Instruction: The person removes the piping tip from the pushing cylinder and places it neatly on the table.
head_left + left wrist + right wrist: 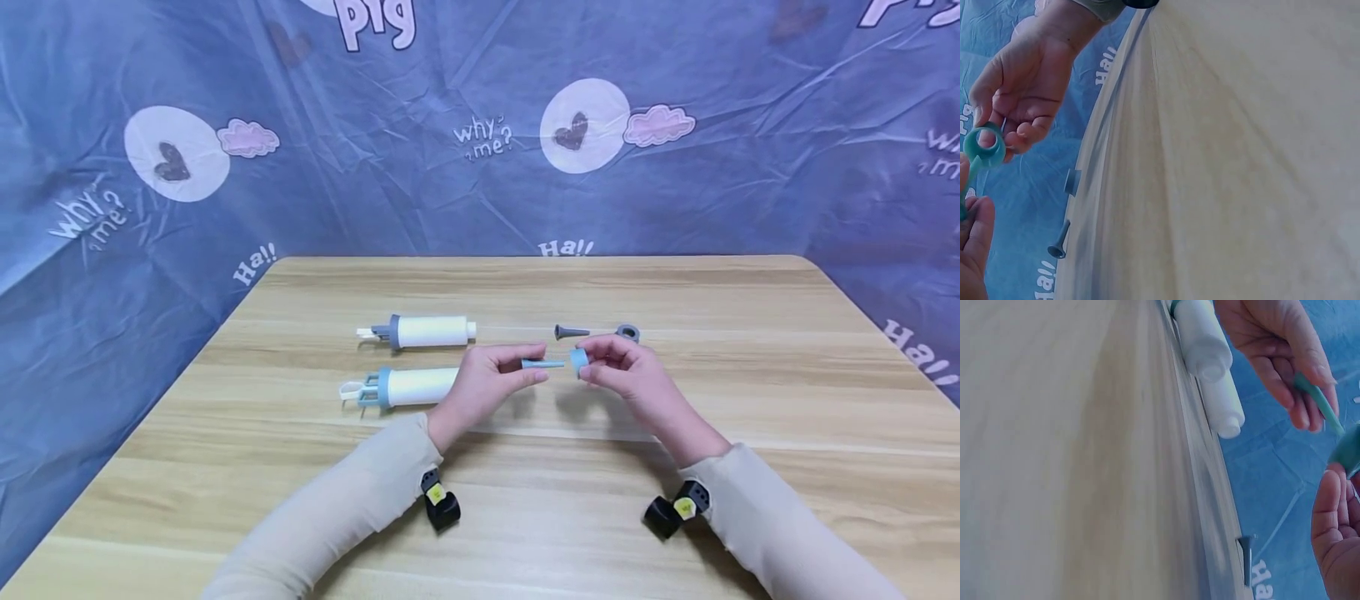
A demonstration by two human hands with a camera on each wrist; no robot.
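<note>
My left hand pinches a teal tapered nozzle at its wide end, its thin tip pointing right. Facing it, my right hand holds a teal ring-shaped cap between thumb and fingers. Both parts are held above the table. In the left wrist view the cap shows its round hollow opening, with the nozzle tip close to it. From the right wrist view, the nozzle points toward the cap; whether they touch I cannot tell.
Behind my left hand lies a white tube with a teal collar, partly hidden by that hand. Farther back is a white tube with a grey collar. A dark grey nozzle and a grey ring cap lie beyond my hands on the wooden table.
</note>
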